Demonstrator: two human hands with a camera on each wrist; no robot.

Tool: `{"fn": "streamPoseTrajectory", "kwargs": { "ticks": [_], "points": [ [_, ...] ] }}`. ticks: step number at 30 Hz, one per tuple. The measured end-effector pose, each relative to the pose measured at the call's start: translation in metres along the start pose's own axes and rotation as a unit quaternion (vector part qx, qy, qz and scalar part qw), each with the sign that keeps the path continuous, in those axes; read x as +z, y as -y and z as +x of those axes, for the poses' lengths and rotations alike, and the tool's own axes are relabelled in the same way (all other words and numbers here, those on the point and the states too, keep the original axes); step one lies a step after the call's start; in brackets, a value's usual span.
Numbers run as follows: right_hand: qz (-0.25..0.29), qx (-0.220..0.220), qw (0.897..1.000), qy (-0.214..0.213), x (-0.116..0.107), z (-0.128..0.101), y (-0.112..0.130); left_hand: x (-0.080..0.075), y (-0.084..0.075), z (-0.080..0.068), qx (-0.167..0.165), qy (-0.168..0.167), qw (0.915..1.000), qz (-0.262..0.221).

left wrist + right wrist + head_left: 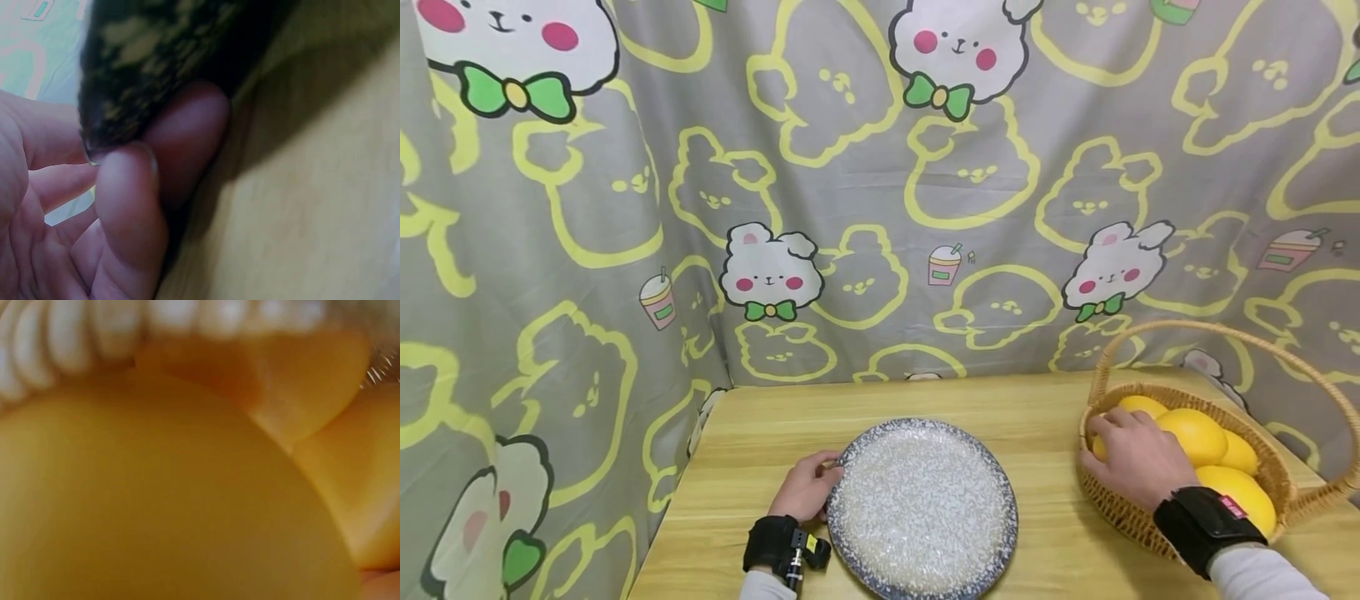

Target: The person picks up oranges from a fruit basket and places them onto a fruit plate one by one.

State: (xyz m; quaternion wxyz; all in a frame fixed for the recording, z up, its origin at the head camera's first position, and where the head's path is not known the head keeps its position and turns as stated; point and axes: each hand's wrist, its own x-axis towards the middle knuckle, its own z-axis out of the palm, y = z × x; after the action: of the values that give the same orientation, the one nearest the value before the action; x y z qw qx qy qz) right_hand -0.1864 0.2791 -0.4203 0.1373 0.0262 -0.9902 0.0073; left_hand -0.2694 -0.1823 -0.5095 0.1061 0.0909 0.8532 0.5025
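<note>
A round speckled plate [925, 504] with a dark blue-grey rim is on the wooden table. My left hand [805, 487] grips its left edge; the left wrist view shows fingertips [128, 194] at the plate's dark mottled rim [134, 69], some tucked beneath it. At the right, a woven basket [1108, 504] with a tall arched handle holds several smooth yellow fruits [1195, 435]. Over its left side reaches my right hand [1138, 454], fingers curled round a yellow fruit that is mostly hidden under them. A big yellow fruit [156, 494] fills much of the right wrist view.
The basket handle [1247, 337] arches high over the fruit at the right. A grey curtain [865, 200] with cartoon rabbits hangs behind and to the left of the table [775, 417]. Bare wood separates plate and basket.
</note>
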Motion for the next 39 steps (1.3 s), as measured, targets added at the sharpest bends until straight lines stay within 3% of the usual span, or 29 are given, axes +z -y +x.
{"fn": "streamPoseTrajectory", "kwargs": {
  "ticks": [11,39],
  "points": [
    [-0.019,0.001,1.0,0.005,0.0011,0.0004,0.0014,0.0015,0.003,0.0023,-0.002,-0.005,1.0,-0.001],
    [-0.009,0.02,0.999,0.026,-0.0036,0.002,0.0008,0.0003,-0.0003,0.0003,0.006,-0.002,1.0,-0.007]
  ]
}}
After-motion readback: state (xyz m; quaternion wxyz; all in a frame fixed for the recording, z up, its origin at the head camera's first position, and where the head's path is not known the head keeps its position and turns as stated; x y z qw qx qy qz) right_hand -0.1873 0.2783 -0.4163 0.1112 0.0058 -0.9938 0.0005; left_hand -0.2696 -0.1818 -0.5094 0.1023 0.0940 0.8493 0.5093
